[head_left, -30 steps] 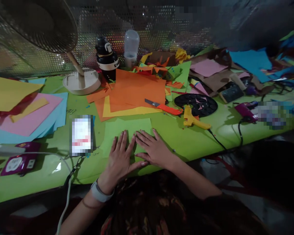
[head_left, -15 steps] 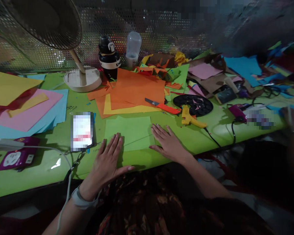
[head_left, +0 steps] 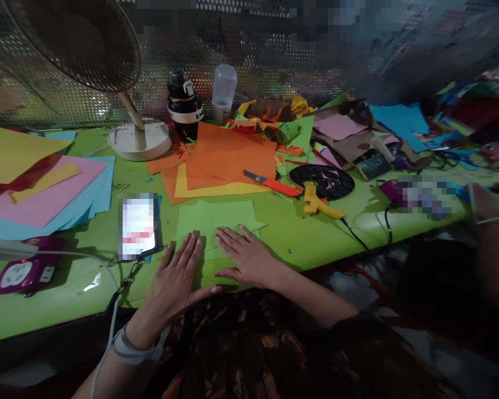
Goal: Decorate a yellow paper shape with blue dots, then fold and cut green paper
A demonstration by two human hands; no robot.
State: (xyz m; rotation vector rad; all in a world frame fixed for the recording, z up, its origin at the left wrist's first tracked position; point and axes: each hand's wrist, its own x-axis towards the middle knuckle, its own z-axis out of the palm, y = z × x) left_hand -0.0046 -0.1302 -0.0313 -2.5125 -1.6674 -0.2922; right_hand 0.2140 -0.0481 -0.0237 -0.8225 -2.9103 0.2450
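A light green sheet of paper (head_left: 216, 213) lies on the green tabletop in front of me, with a folded edge across it. My left hand (head_left: 178, 271) rests flat on its lower left corner, fingers stretched and thumb out to the right. My right hand (head_left: 245, 252) lies flat on the lower right part of the sheet, fingers pointing left and spread a little. Neither hand grips anything. A corner of the paper sticks out beyond my right fingers. Under my palms the sheet is hidden.
Left of the sheet lies a phone (head_left: 138, 227); beyond it are stacked coloured papers (head_left: 45, 191) and a fan (head_left: 139, 141). Behind are orange paper (head_left: 233, 155) and a red-handled cutter (head_left: 278, 186). A yellow glue gun (head_left: 322, 206) is to the right. Another person's arm (head_left: 493, 216) shows far right.
My right hand has slid left across the green paper, from its right edge to nearer my left hand. My left hand stays almost in place. The view has shifted slightly.
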